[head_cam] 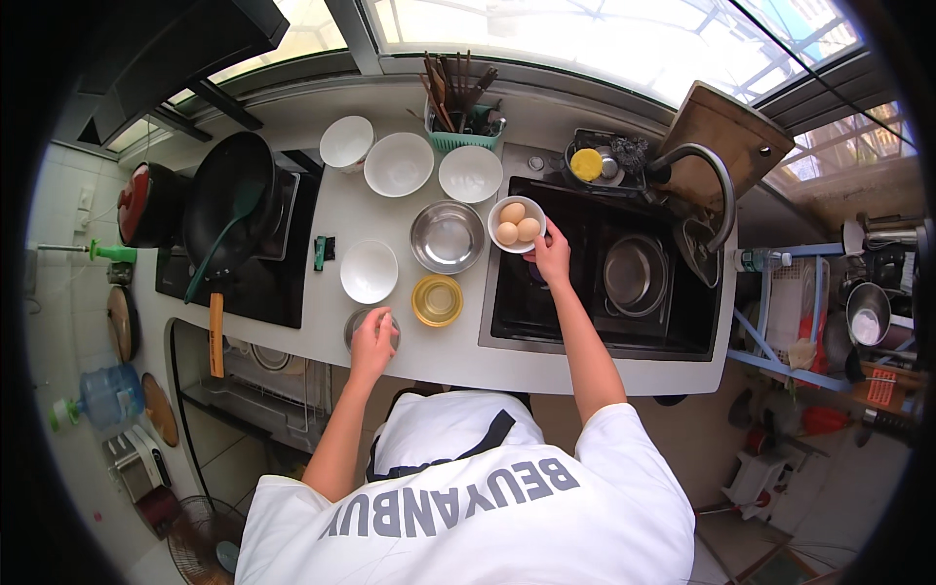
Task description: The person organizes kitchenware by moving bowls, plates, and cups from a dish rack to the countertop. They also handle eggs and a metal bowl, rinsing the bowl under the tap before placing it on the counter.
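Observation:
In my right hand [552, 252] is a small white bowl [494, 232] with three brown eggs [513, 213] in it, held by its right side over the left edge of the sink. My left hand [373, 344] is over a small clear bowl [354, 327] near the counter's front edge, its fingers loosely bent with nothing seen in them. Whether it touches that bowl is hard to tell. A yellow-tinted glass bowl [437, 300], a stainless steel bowl [447, 237] and a white bowl [369, 272] stand between and beyond my hands.
Three more white bowls [398, 165] line the back, near a green basket [462, 139] of chopsticks and utensils. The black sink [541, 322] holds a metal pan [635, 275] under a curved faucet [720, 183]. At left, a wok [227, 190] with a green spatula [235, 212] sits on the cooktop [285, 292].

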Demonstrator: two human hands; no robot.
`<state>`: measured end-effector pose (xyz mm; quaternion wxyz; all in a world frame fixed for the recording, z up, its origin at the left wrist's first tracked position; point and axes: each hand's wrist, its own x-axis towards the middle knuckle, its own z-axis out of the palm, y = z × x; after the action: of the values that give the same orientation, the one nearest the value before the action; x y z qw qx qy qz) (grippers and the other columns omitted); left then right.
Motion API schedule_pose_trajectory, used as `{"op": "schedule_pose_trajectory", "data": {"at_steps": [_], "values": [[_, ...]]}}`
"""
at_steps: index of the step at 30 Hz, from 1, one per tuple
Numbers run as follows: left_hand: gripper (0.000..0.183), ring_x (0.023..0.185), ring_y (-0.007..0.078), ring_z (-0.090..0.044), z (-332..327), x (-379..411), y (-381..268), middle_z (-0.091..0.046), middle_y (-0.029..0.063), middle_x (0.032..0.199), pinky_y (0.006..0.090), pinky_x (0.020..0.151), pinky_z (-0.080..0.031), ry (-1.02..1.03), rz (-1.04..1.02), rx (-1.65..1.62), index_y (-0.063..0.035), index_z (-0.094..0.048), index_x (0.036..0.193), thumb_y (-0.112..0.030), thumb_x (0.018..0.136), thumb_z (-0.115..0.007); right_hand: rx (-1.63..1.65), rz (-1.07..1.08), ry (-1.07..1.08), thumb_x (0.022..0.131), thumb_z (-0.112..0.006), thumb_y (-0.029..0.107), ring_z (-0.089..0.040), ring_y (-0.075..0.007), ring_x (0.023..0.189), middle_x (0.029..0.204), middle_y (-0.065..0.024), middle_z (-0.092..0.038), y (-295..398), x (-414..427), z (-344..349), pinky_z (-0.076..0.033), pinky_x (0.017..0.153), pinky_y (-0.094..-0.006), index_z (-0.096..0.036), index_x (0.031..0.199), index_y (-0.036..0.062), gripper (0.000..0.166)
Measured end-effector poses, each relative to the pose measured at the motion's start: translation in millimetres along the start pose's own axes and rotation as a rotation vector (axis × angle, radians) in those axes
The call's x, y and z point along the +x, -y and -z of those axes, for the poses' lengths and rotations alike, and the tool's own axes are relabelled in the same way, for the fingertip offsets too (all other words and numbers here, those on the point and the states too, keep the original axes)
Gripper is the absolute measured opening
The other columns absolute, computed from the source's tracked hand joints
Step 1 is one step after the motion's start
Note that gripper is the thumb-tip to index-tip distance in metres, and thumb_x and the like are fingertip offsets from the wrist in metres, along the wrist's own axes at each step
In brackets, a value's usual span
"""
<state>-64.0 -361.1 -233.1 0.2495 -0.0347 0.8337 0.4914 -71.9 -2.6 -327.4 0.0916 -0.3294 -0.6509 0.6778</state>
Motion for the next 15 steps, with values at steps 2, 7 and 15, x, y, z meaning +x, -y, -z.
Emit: {"op": "schedule_pose_trajectory", "data": {"at_steps": [2, 7, 15], "values": [[0.034, 0.046, 0.0091, -0.052, 5, 4, 7, -0.061, 0.0047, 0.073, 0.0242, 0.046, -0.043, 0.002, 0.014, -0.013, 0.0004, -0.056, 0.118, -0.025, 0.097, -0.047, 0.009, -0.040, 0.020, 0.089, -0.053, 0.003, -0.067, -0.0159, 0.066, 0.083, -0.0080, -0.067, -5, 6, -8, -0.058, 0.055, -0.0290, -0.047, 0.134, 0.0062, 0.046], [0.033, 0.047, 0.0087, -0.052, 2, 16, 3, -0.062, 0.0054, 0.074, 0.0239, 0.046, -0.043, 0.010, 0.022, -0.035, -0.0003, -0.056, 0.118, -0.024, 0.097, -0.047, -0.020, -0.042, 0.046, 0.090, -0.053, 0.004, -0.067, -0.0165, 0.067, 0.087, -0.0079, -0.066, -12, 19, -14, -0.058, 0.056, -0.0296, -0.045, 0.136, 0.0074, 0.047], [0.032, 0.047, 0.0056, -0.051, -18, 26, -14, -0.061, 0.0040, 0.077, 0.0197, 0.042, -0.041, 0.058, -0.017, -0.012, -0.0026, -0.055, 0.120, -0.024, 0.099, -0.045, 0.064, -0.080, 0.218, 0.092, -0.048, 0.003, -0.066, -0.0154, 0.071, 0.099, -0.0086, -0.065, -4, 23, -3, -0.059, 0.059, -0.0302, -0.041, 0.140, 0.0088, 0.049]]}}
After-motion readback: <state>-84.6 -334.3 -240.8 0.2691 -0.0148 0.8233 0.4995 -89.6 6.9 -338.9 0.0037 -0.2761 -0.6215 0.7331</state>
